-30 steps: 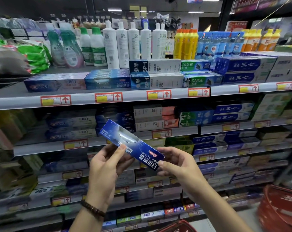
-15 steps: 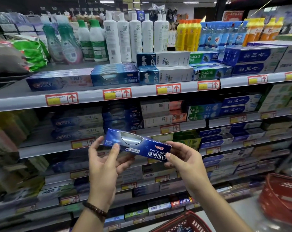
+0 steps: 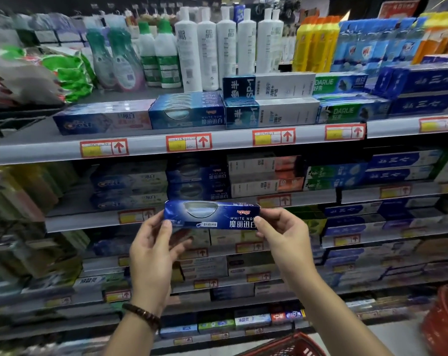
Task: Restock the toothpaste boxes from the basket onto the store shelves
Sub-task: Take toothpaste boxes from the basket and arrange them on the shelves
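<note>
A dark blue toothpaste box (image 3: pixel 212 214) marked WHITE NOW is held level in front of the second shelf. My left hand (image 3: pixel 153 250) pinches its left end between thumb and fingers. My right hand (image 3: pixel 282 237) pinches its right end. Matching blue boxes (image 3: pixel 198 182) are stacked on the second shelf just behind it, and another lot (image 3: pixel 188 111) lies on the top shelf (image 3: pixel 145 147). A red basket's rim (image 3: pixel 287 345) shows at the bottom edge, below my arms.
Rows of other toothpaste boxes fill the shelves on all levels, with price tags along the rails. White bottles (image 3: pixel 225 47) and yellow bottles (image 3: pixel 315 44) stand behind the top row. A second red basket (image 3: pixel 444 322) is at the lower right.
The box has turned from tilted to level and risen toward the second shelf. Both hands keep hold of its ends. The view has moved closer to the shelves.
</note>
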The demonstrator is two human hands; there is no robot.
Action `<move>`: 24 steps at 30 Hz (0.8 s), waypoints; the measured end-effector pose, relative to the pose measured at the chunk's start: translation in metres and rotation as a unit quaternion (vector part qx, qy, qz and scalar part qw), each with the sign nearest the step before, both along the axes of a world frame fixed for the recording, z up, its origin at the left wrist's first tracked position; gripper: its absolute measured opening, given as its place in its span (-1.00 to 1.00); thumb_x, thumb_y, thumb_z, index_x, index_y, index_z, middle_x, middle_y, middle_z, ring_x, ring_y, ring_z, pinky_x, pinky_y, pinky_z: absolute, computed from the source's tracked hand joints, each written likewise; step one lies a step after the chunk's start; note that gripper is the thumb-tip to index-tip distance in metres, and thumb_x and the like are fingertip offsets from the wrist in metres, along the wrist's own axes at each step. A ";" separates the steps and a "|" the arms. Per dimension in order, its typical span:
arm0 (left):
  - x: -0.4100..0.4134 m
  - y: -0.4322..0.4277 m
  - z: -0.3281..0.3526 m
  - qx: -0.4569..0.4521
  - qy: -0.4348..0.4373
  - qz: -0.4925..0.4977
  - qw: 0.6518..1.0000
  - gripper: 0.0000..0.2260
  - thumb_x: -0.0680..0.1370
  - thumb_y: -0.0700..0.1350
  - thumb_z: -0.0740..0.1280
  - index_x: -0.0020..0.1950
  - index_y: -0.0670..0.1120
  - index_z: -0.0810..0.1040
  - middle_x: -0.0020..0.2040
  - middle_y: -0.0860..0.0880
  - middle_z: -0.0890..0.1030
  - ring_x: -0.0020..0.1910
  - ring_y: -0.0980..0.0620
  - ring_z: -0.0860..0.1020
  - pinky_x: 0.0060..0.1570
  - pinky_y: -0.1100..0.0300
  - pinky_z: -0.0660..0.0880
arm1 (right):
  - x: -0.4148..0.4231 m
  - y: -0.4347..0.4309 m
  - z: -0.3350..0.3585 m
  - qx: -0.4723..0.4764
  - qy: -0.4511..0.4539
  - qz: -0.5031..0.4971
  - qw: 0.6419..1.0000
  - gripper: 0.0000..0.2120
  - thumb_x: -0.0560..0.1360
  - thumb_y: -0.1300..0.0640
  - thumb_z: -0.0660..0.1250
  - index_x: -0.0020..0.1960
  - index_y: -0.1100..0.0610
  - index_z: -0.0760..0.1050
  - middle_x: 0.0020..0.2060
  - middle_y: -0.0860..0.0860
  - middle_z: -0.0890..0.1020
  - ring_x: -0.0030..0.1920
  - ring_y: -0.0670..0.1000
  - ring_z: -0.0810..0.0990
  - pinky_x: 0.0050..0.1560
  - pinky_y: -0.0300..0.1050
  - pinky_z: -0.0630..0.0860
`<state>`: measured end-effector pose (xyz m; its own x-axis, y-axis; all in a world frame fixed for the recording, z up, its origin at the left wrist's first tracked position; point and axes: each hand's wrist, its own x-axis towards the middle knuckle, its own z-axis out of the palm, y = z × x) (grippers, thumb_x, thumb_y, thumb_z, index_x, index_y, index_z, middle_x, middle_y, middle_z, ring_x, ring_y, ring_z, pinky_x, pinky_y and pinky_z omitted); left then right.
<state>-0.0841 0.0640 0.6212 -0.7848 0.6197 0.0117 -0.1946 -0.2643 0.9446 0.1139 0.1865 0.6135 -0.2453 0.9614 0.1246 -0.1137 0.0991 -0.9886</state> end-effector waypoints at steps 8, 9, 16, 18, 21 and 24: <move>0.001 0.015 -0.004 -0.031 0.041 0.075 0.996 -0.77 0.69 -0.14 0.33 0.33 -0.02 0.63 0.19 -0.06 0.71 0.08 -0.03 0.73 -0.06 0.17 0.69 | -0.007 0.034 0.004 0.015 -0.001 0.033 0.999 -0.94 0.58 0.15 0.51 0.03 0.02 0.72 -0.09 -0.04 0.78 -0.06 -0.06 0.73 0.13 0.03 0.69; 0.001 0.018 -0.005 -0.034 0.048 0.082 0.995 -0.76 0.68 -0.13 0.34 0.34 -0.03 0.63 0.20 -0.06 0.71 0.09 -0.02 0.73 -0.07 0.18 0.68 | -0.007 0.038 0.003 0.015 0.000 0.038 0.999 -0.94 0.59 0.15 0.51 0.03 0.02 0.72 -0.09 -0.04 0.78 -0.05 -0.06 0.73 0.13 0.05 0.70; -0.005 0.030 -0.008 -0.044 0.082 0.094 0.991 -0.78 0.67 -0.15 0.36 0.25 0.11 0.64 0.14 -0.01 0.72 0.08 -0.02 0.71 -0.03 0.13 0.67 | -0.020 0.058 -0.005 0.007 -0.009 0.042 0.999 -0.93 0.58 0.13 0.51 0.04 -0.02 0.74 -0.06 -0.08 0.79 0.03 -0.06 0.74 0.19 0.14 0.68; -0.014 0.035 -0.010 -0.046 0.082 0.093 0.991 -0.79 0.65 -0.14 0.38 0.24 0.11 0.65 0.12 -0.02 0.73 0.05 -0.03 0.72 -0.01 0.08 0.65 | -0.028 0.063 -0.006 0.010 -0.007 0.032 0.999 -0.92 0.58 0.12 0.51 0.04 -0.03 0.74 -0.06 -0.09 0.79 0.02 -0.07 0.74 0.19 0.15 0.68; -0.030 0.041 -0.011 -0.064 0.090 0.086 0.990 -0.81 0.65 -0.12 0.39 0.23 0.07 0.66 0.08 -0.01 0.75 0.03 -0.07 0.73 0.04 -0.03 0.65 | -0.040 0.067 -0.006 0.004 -0.003 0.018 1.000 -0.91 0.59 0.11 0.50 0.05 -0.04 0.74 -0.06 -0.10 0.79 0.03 -0.08 0.75 0.19 0.14 0.68; -0.044 0.045 -0.011 -0.067 0.093 0.076 0.990 -0.80 0.65 -0.09 0.40 0.26 0.04 0.68 0.06 0.00 0.76 0.00 -0.09 0.74 0.10 -0.09 0.66 | -0.052 0.068 -0.006 0.004 -0.010 0.017 1.000 -0.90 0.58 0.13 0.51 0.07 -0.03 0.74 -0.05 -0.09 0.79 0.04 -0.05 0.75 0.20 0.17 0.68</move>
<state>-0.1283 0.1088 0.6100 -0.8611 0.5002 0.0911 0.0190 -0.1475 0.9889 0.0621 0.2546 0.6076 -0.2812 0.9512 0.1274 -0.0967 0.1040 -0.9899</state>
